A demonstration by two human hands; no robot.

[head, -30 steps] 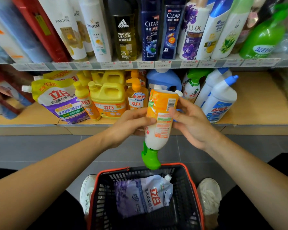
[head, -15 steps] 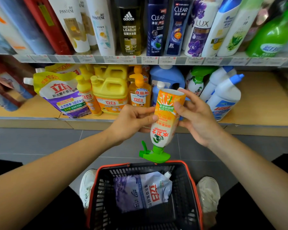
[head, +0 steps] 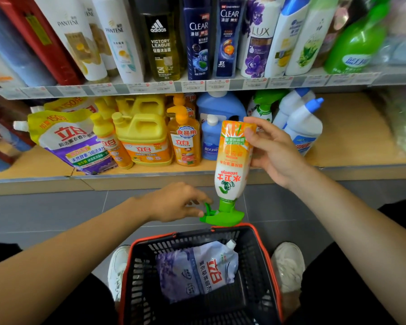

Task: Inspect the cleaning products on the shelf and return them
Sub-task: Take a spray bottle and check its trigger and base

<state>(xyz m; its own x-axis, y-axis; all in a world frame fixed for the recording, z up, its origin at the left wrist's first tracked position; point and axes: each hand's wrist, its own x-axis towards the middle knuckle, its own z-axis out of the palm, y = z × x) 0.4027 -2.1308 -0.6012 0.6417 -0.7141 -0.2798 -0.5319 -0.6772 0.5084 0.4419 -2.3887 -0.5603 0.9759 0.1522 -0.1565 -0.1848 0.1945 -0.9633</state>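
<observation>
As a person faces a shop shelf, their R hand (head: 275, 150) holds an orange-and-white plastic spray bottle (head: 232, 160) upside down, w/ its green trigger head (head: 222, 216) at the btm. The thumb lies on the label side and the fingers (head: 265, 124) curl round the back near the bottle's base, a firm grip. The bottle hangs in the air in front of the front edge of the lower wood-look shelf (head: 352, 137), just above the far rim of a black plastic mesh basket w/ red rim (head: 145, 277).

L hand (head: 174, 202) is low, just left of the trigger head, fingers loosely curled. Thumb and forefinger tips reach the trigger lever; can't tell if they pinch it or only touch.

Inside the basket lies a white-and-lilac soft refill pouch (head: 197, 270) w/ red lettering. White shoes (head: 288, 263) stand either side of the basket on grey floor tiles (head: 56, 212).

Along the lower shelf's front edge, L to R:
- purple-and-yellow refill pouch (head: 73, 141)
- yellow handled jug (head: 143, 137)
- orange pump bottle (head: 185, 141)
- small blue bottle (head: 210, 139)
- white angled-neck bottles w/ blue caps (head: 302, 127), behind the R hand

Upper shelf holds a row of tall shampoo & body-wash bottles (head: 197, 41), w/ price tags (head: 150, 86) along its front edge.
</observation>
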